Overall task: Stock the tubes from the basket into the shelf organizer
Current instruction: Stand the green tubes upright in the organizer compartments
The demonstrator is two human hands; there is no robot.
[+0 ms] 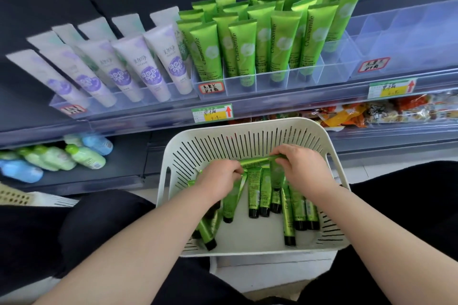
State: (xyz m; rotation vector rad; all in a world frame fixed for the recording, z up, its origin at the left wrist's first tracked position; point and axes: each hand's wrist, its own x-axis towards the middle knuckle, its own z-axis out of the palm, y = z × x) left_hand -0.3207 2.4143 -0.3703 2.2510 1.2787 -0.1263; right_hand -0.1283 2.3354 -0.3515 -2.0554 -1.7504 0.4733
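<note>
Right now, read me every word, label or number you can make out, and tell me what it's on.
"Chamomile": on the green tubes standing in the shelf organizer.
"美加净": on the pale purple tubes.
Red-edged handwritten labels on the organizer's front: too blurred.
Price tags with red arrows: figures unreadable.
Loose tubes in the basket: print mostly too small.

White slotted plastic basket (247, 238) lower centre, green black-capped tubes (288, 215) lying in it, clear plastic shelf organizer (272, 82) above, lilac tubes (151, 67) upper left.

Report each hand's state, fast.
Left hand: grips green tubes in the basket.
Right hand: pinches the crosswise tube by its end.
</note>
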